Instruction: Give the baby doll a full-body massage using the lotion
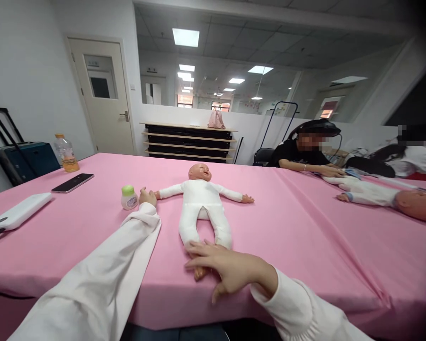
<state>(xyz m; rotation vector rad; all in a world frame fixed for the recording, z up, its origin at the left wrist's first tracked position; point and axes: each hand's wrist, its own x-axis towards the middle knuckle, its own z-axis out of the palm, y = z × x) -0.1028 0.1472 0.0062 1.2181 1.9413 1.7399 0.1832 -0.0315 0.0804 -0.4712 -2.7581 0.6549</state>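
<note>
A baby doll [203, 195] with a white cloth body lies face up, its arms spread and its feet towards me. Over its lower legs is my right hand [230, 267], fingers spread and holding nothing; one doll foot shows beneath it. My left hand [148, 196] is at the end of the doll's outstretched arm on the left, fingers curled. It meets or nearly meets the doll's small hand [157, 194]; what lies inside my fingers is hidden. Just left of that hand stands a small white bottle with a green cap [129, 198].
A pink cloth [284, 246] covers the table. On the left are a phone [73, 183], a white device with a cable [19, 213] and a drink bottle [66, 154]. At right, a co-worker [305, 149] handles another doll [379, 193]; a second person sits farther right.
</note>
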